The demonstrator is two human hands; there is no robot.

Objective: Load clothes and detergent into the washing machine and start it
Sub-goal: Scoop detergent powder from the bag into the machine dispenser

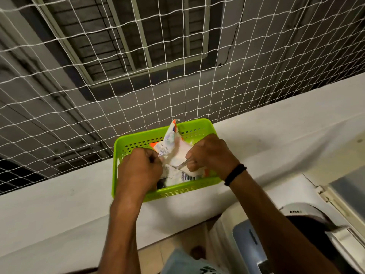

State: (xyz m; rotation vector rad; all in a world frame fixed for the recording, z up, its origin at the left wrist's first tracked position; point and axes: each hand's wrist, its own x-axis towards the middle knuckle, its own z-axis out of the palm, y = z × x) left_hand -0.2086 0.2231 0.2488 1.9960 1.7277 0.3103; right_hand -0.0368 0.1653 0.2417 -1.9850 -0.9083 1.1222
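A white and orange detergent packet stands in a lime green plastic basket on a white ledge. My left hand grips the packet's left side inside the basket. My right hand holds a thin metal spoon handle at the packet's open mouth, where white powder shows. The washing machine sits at the lower right with its lid up and a dark opening; its inside is hidden.
The white ledge runs across the frame below a white safety net. A building wall with a window lies beyond the net. A tiled floor and my clothing show at the bottom.
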